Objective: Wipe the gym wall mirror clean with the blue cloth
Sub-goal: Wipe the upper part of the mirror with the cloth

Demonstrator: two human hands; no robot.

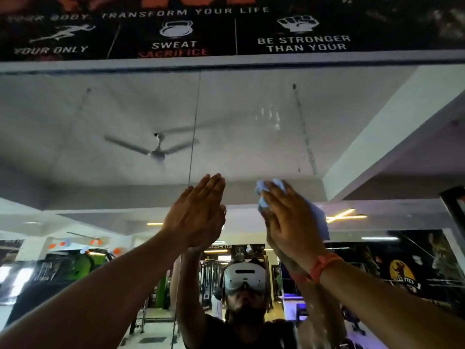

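Observation:
The gym wall mirror (251, 122) fills most of the view and reflects a ceiling, a fan and the gym floor. My right hand (289, 222) presses the blue cloth (270, 188) flat against the glass, fingers straight and pointing up. The cloth shows above my fingertips and at the hand's right side. My left hand (198, 212) lies flat on the mirror beside it, fingers straight, holding nothing. An orange band circles my right wrist.
A vertical seam (195, 122) between two mirror panels runs just left of my left hand. Above the mirror's top edge hangs a dark poster (226, 28) with white slogans. Faint smears (270, 115) show on the glass above the cloth.

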